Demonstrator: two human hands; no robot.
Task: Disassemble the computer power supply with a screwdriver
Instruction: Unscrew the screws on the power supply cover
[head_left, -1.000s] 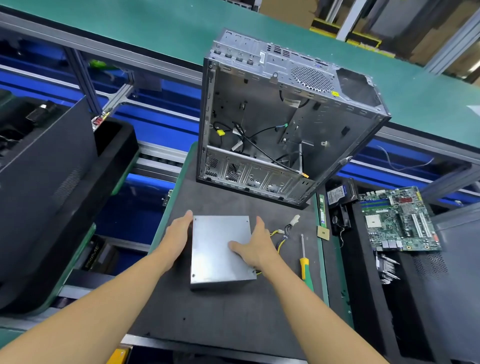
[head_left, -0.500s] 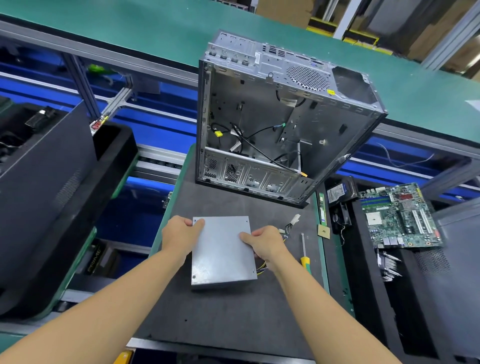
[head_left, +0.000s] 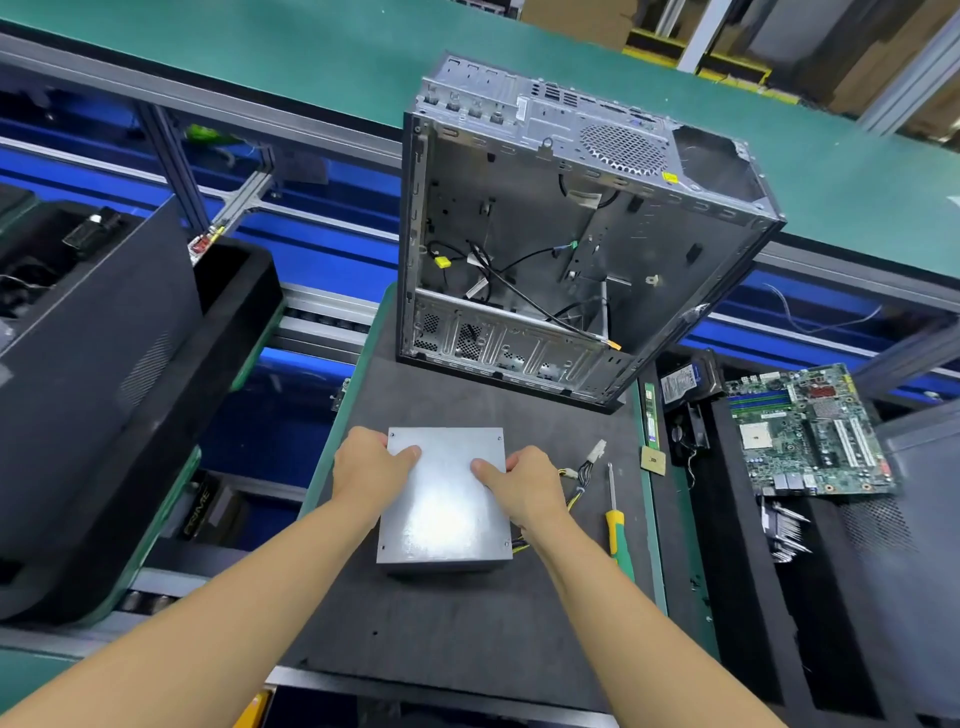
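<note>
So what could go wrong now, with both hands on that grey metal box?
1. The wire bundle trails out beside the right hand; turning the power supply could snag or tug it.
2. The screwdriver lies loose beside those wires, near the edge of the mat, so a swept cable might knock it off.
3. The left hand and the right both grip bare sheet-metal edges, which may be sharp.
</note>
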